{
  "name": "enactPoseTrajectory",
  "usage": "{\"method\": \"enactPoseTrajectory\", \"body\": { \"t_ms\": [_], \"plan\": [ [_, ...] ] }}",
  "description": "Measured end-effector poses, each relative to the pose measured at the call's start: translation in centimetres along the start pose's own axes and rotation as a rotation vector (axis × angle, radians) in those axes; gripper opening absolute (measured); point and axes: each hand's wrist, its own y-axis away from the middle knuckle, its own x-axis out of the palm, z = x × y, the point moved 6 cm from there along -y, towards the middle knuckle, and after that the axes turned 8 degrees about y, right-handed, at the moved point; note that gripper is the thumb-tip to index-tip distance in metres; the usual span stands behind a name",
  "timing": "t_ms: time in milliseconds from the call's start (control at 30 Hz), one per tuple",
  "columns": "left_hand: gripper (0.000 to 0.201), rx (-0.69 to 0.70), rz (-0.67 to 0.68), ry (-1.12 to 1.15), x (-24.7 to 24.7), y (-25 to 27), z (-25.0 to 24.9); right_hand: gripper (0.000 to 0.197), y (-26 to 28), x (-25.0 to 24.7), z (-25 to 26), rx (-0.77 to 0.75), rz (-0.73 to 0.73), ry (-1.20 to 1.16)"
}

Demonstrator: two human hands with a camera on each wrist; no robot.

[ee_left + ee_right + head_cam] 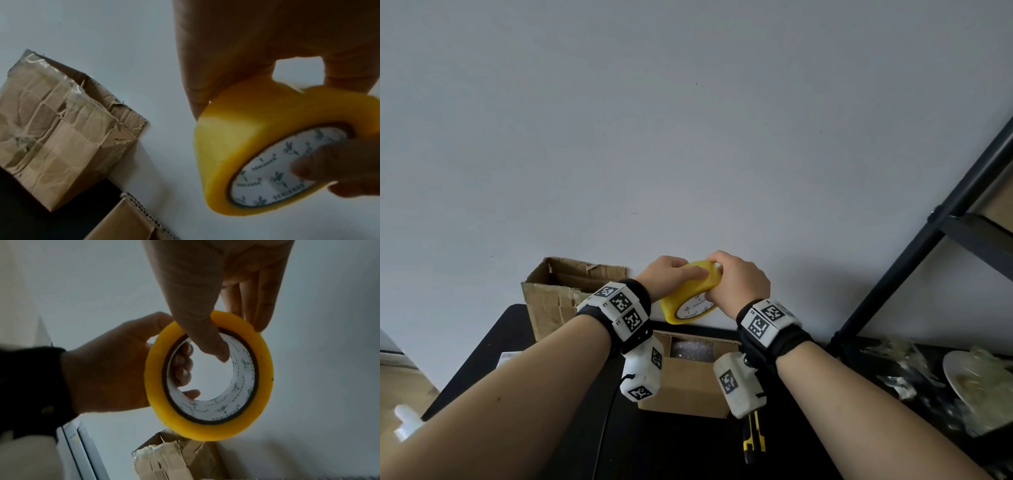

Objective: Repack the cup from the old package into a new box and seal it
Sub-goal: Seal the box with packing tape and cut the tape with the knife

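Both hands grip the tape roll (690, 294) in the air above the new box (688, 377): left hand (671, 274) over its rim, right hand (739, 284) with thumb in the core, whose axis tilts toward the person.

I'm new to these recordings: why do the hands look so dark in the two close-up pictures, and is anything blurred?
Left wrist view: left hand backlit, nearly silhouetted against the pale wall. Right wrist view: right hand equally dim, soft grain throughout. Head view: evenly lit, tape roll sharp, plate at the right edge smeared.
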Motion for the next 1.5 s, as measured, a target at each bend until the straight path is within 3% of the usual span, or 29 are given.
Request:
{"method": "enactPoseTrajectory", "body": {
  "t_ms": [233,333,733,867,1000,1300,1500],
  "plan": [
    [0.024,-0.026,0.044,0.015,-0.2,0.2,0.1,0.052,-0.3,0.4,-1.3,0.087,0.071,-0.144],
    [0.030,-0.051,0.051,0.026,-0.1,0.4,-0.3,0.048,-0.3,0.3,-1.2,0.073,0.040,-0.111],
    [0.015,-0.073,0.046,0.138,0.4,0.4,-0.5,0.046,-0.4,0.3,-1.1,0.024,-0.007,-0.092],
    [0.022,-0.073,0.058,0.169,0.6,0.4,-0.3,0.045,-0.5,0.2,-1.0,0.010,-0.027,-0.077],
    [0.050,-0.093,0.123,0.181,1.0,0.2,0.0,0.046,-0.7,0.2,-1.4,0.017,-0.010,-0.105],
    [0.035,-0.077,0.119,0.153,1.2,0.0,-0.3,0.049,-0.9,0.4,-1.7,0.002,-0.023,-0.111],
    [0.044,-0.084,0.163,0.182,1.5,0.0,0.0,0.045,-1.0,0.3,-1.8,0.004,-0.021,-0.125]
  ]
}}
